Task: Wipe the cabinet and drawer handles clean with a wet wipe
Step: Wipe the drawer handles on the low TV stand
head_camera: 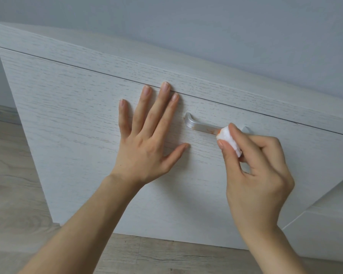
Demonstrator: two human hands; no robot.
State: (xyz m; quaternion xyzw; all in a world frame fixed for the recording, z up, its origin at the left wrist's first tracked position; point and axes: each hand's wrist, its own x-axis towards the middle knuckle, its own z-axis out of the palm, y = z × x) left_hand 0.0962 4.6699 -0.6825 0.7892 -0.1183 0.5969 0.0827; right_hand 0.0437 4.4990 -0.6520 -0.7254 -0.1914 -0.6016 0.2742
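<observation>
A silver bar handle (pixel 200 126) is fixed to a whitewashed wood drawer front (pixel 83 123). My right hand (pixel 259 175) pinches a folded white wet wipe (pixel 229 139) between thumb and fingers and holds it against the right part of the handle. An orange-brown smear shows on the wipe's tip and on the handle beside it. The handle's right end is mostly hidden behind the wipe and my fingers. My left hand (pixel 147 135) lies flat with fingers spread on the drawer front, just left of the handle.
The cabinet top edge (pixel 127 62) runs above the drawer, with a pale grey wall (pixel 206 26) behind it. Light wood floor (pixel 12 184) lies at the left and along the bottom. Another white cabinet part (pixel 329 224) sits at lower right.
</observation>
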